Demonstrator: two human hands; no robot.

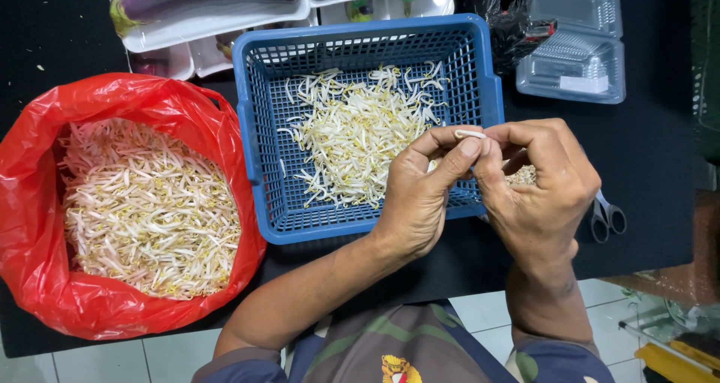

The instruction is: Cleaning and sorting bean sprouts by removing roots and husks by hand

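both hands, left (417, 195) and right (541, 188), are pinching one sprout (470, 134) lying crosswise between their fingertips, right over the basket (480, 75).

A purple aubergine in a white foam tray (210, 4) lies at the bench's far edge. Clear plastic clamshell boxes (574, 42) sit far right, and small metal scissors (607, 218) lie nearer.

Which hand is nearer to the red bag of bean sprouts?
Left. The left hand is over the blue basket, beside the red bag; the right hand is farther, past the basket's right edge.
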